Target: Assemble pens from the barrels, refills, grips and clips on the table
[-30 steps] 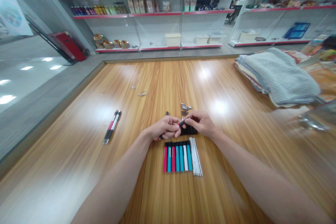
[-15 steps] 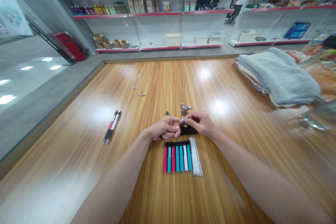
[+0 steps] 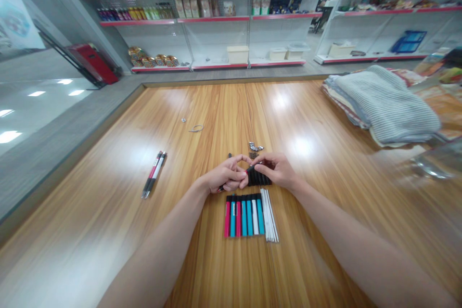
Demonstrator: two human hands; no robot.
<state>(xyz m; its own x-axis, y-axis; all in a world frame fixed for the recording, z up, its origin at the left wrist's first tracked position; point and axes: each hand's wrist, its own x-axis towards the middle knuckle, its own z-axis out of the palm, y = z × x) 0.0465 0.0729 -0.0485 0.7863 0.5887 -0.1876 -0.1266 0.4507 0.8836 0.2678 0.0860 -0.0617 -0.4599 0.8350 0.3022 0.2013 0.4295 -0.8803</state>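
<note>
Left hand (image 3: 227,175): the fingers are curled shut round a black pen barrel (image 3: 230,156). One end is seen beyond the knuckles, the other below the heel of the hand. The index finger is arched forward and met tip to tip with the fingers of the right hand (image 3: 277,169).

Right hand: thumb and forefinger are pinched together on a small black part (image 3: 249,170) with a red end. It is held in the narrow gap between the two sets of fingertips, just above the table (image 3: 108,231). Whether the part is seated on the barrel cannot be told.

Surroundings:
- A row of black parts (image 3: 260,179) is laid directly under the right fingertips.
- Nearer the body than all the fingers, coloured pen barrels (image 3: 243,215) are lined side by side, with white refills (image 3: 270,215) against their right edge.
- Small metal bits (image 3: 255,147) are noted just beyond the fingertips.
- A small bunch of pens (image 3: 154,173) lies well to the left of the left fingers, and a wire loop (image 3: 197,128) farther beyond them.
- Folded cloth (image 3: 386,106) is stacked well to the right of the right fingers.
</note>
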